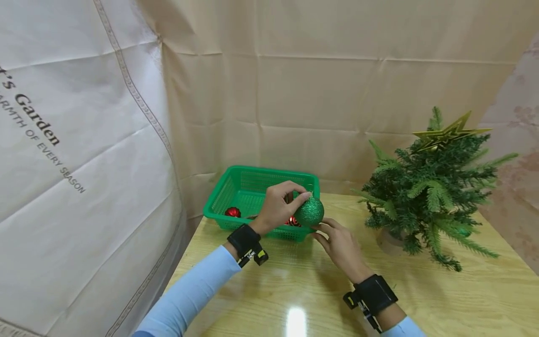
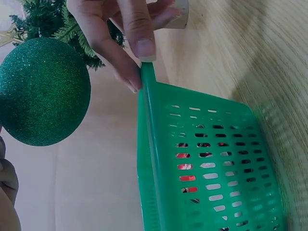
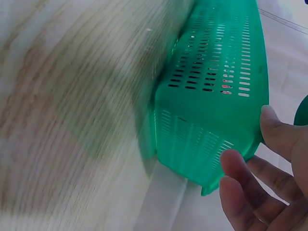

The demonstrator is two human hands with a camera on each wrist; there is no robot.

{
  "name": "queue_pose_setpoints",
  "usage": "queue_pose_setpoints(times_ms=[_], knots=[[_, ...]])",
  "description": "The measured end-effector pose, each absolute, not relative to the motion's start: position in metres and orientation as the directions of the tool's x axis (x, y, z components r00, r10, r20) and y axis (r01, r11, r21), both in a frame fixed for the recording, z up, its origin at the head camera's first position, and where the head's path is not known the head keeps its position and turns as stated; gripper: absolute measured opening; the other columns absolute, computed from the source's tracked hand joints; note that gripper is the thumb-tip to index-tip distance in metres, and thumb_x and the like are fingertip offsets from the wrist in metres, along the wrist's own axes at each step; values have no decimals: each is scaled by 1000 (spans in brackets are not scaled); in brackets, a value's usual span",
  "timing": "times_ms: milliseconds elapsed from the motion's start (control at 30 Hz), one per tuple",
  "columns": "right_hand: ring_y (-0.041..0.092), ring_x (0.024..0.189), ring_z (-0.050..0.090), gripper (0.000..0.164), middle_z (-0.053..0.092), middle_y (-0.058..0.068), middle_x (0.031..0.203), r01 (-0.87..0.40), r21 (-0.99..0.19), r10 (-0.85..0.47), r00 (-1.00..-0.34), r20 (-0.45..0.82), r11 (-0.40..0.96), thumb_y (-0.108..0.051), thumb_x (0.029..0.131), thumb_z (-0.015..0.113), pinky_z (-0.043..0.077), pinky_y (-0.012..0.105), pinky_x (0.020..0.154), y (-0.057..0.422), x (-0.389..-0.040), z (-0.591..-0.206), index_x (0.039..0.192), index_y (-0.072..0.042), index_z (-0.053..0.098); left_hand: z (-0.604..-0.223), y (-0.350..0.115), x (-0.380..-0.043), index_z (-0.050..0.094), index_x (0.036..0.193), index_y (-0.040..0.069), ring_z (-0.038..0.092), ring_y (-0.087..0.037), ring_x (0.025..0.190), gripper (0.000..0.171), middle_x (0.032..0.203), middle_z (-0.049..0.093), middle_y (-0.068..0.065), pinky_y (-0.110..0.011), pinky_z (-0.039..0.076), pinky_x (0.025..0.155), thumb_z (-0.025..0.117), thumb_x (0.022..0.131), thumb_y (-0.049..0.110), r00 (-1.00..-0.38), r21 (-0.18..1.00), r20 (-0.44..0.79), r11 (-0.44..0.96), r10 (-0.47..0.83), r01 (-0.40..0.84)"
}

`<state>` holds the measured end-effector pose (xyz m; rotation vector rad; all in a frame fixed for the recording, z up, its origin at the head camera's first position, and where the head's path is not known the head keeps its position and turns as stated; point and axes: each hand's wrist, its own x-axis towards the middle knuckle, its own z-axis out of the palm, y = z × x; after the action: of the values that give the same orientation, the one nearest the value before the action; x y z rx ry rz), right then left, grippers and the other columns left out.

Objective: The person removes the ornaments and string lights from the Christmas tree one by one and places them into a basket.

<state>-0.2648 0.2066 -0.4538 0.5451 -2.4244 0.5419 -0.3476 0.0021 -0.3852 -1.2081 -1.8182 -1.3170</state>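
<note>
A green glittery Christmas bauble hangs from my left hand, which pinches it near its cap above the front right part of a green plastic basket. Seen from the left wrist, the bauble is close to the camera and apart from the basket. At the basket's near right corner, my right hand pinches the rim. From the right wrist, the thumb lies on the rim and a finger is beneath the corner. Red ornaments lie inside the basket, partly hidden by the left hand and the wall.
A small artificial Christmas tree in a pot stands on the wooden table to the right, with a gold star on top. Beige cloth hangs behind the table, and white printed cloth at the left.
</note>
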Motion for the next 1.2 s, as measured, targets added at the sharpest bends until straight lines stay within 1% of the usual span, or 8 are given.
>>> queue_pose_setpoints(times_ms=[233, 300, 433, 533, 667, 867, 1100, 1200], knots=[[22, 79, 73, 22, 72, 6, 109, -495, -190, -292, -736, 611, 848, -21, 85, 87, 59, 38, 65, 204, -265, -449, 105, -15, 82, -392, -2, -353, 78, 99, 5, 46, -14, 57, 9, 86, 70, -5, -25, 36, 54, 80, 90, 3, -412, 399, 856, 107, 311, 911], [22, 80, 73, 22, 72, 7, 111, -493, -181, -301, -741, 600, 851, -23, 86, 86, 59, 39, 66, 204, -265, -447, 107, -16, 82, -392, -4, -355, 77, 99, 4, 46, -15, 57, 10, 86, 70, -6, -27, 36, 54, 80, 89, 2, -412, 399, 863, 105, 294, 911], [22, 85, 73, 23, 72, 9, 113, -493, -175, -316, -752, 579, 853, -28, 90, 81, 59, 39, 69, 203, -266, -444, 109, -15, 82, -391, -12, -357, 77, 99, 7, 44, -13, 57, 10, 86, 68, -4, -29, 37, 55, 79, 91, 3, -429, 410, 865, 126, 258, 903], [22, 84, 73, 23, 72, 9, 112, -485, -181, -308, -758, 576, 856, -29, 91, 81, 59, 39, 69, 204, -265, -443, 109, -15, 82, -393, -16, -358, 77, 101, 10, 43, -11, 59, 7, 87, 68, -2, -30, 37, 57, 76, 95, 8, -448, 422, 852, 148, 272, 894], [22, 81, 72, 24, 72, 8, 111, -475, -164, -310, -761, 570, 865, -30, 90, 81, 58, 37, 65, 204, -264, -443, 109, -16, 82, -397, -21, -359, 76, 102, 10, 44, -10, 61, 5, 89, 68, -2, -30, 37, 59, 73, 98, 13, -470, 437, 830, 174, 300, 883], [21, 80, 72, 26, 72, 8, 112, -474, -147, -325, -767, 553, 868, -32, 91, 80, 57, 33, 61, 205, -263, -443, 112, -16, 82, -403, -28, -360, 77, 101, 10, 44, -10, 62, 5, 89, 68, -1, -30, 37, 58, 74, 98, 14, -490, 445, 816, 206, 307, 871], [17, 72, 69, 26, 73, 7, 109, -499, -126, -360, -756, 546, 858, -29, 90, 82, 53, 29, 57, 207, -264, -436, 112, -16, 82, -408, -32, -363, 77, 101, 9, 43, -8, 57, 6, 86, 69, -1, -28, 36, 54, 74, 97, 12, -485, 432, 821, 229, 301, 872], [17, 72, 69, 25, 73, 6, 109, -498, -121, -366, -761, 536, 859, -28, 90, 82, 53, 29, 57, 209, -264, -434, 112, -16, 82, -408, -34, -364, 77, 101, 8, 43, -8, 56, 6, 86, 70, -2, -28, 36, 54, 74, 97, 12, -488, 428, 819, 245, 301, 870]])
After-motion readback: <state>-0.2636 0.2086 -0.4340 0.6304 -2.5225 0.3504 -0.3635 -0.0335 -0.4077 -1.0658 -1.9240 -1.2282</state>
